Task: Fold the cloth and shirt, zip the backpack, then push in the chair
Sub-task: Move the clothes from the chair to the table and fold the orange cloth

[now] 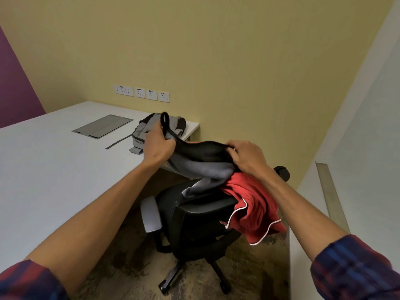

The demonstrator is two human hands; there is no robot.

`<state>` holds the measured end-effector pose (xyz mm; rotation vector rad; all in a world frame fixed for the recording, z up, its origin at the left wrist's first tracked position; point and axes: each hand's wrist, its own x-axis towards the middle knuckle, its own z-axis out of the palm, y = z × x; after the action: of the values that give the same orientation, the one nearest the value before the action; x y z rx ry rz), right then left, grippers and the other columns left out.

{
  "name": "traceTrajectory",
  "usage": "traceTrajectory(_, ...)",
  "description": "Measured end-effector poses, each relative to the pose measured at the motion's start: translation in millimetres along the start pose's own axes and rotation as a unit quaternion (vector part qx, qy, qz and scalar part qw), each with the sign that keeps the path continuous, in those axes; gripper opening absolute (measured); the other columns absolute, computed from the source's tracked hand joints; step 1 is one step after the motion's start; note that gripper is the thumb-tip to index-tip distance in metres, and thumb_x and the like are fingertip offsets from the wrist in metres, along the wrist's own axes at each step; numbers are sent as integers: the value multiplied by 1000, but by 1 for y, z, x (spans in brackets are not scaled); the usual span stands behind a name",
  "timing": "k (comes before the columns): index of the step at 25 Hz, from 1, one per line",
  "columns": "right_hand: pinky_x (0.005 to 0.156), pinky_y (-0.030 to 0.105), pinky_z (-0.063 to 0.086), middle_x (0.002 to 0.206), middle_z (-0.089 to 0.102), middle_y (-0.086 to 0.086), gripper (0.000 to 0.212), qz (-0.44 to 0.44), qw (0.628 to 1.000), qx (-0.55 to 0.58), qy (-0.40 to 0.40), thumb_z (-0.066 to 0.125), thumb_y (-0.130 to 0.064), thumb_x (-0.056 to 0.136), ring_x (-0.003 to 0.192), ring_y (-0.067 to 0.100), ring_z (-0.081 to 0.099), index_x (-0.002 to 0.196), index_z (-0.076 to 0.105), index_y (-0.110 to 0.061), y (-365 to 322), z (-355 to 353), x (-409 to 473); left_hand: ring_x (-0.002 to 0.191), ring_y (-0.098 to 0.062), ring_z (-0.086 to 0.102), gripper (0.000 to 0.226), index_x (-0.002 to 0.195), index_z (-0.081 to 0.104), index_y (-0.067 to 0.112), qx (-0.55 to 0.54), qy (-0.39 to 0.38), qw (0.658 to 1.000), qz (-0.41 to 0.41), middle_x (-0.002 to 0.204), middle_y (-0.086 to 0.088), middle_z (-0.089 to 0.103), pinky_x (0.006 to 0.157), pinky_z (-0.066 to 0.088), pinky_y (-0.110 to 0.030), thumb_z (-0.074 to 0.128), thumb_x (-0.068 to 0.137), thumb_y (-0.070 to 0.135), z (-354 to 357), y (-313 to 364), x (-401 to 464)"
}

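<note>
The red shirt (257,204) hangs over the chair (194,217) back. Above it, the left hand (159,146) and right hand (246,158) each pinch the grey-black cloth (201,163); it looks soft and light, best held at its corners. The backpack (149,131) lies farther away on the bench (43,161).

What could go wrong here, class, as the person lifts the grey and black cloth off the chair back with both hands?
1. The red shirt hangs loosely off the chair back, partly under the grey and black cloth; lifting the cloth may drag it to the floor.
2. The left hand and right hand grip only the top edge, so the cloth may bunch.
</note>
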<state>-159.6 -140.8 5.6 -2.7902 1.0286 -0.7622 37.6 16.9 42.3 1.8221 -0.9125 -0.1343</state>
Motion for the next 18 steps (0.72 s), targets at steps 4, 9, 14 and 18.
traceTrajectory(4, 80, 37, 52, 105, 74, -3, 29, -101, 986, 106, 79, 51, -25, 85, 95, 23, 67, 106, 71, -25, -37, -28, 15, 121, -24, 42, 77, 136, 40, 18, 162, -93, 964, 190, 130, -7, 50, 99, 37, -33, 62, 65, 38, 17, 7, -6)
traceTrajectory(9, 73, 25, 54, 82, 76, -3, 22, -101, 957, 267, 59, 60, -7, 79, 75, 9, 70, 89, 77, -17, -58, -48, 21, 84, -19, 66, 34, 106, 66, 18, 36, -210, 963, 166, 91, -1, 71, 79, 56, -42, 62, 73, 28, 26, 41, -7)
traceTrajectory(14, 68, 27, 59, 83, 76, 3, 14, -19, 925, 380, -10, 68, -8, 83, 79, 13, 73, 91, 76, -15, -43, -53, 11, 90, -29, 66, 23, 95, 72, 12, 23, -257, 959, 120, 90, -14, 72, 85, 51, -49, 65, 82, 29, 35, 49, -8)
traceTrajectory(18, 78, 23, 53, 91, 74, -4, 18, 59, 940, 334, -22, 72, -19, 82, 88, 12, 71, 100, 73, -20, -10, -46, -15, 94, -31, 64, 19, 96, 71, 5, 12, -197, 977, 76, 94, -15, 71, 86, 51, -46, 60, 88, 19, 31, 39, 2)
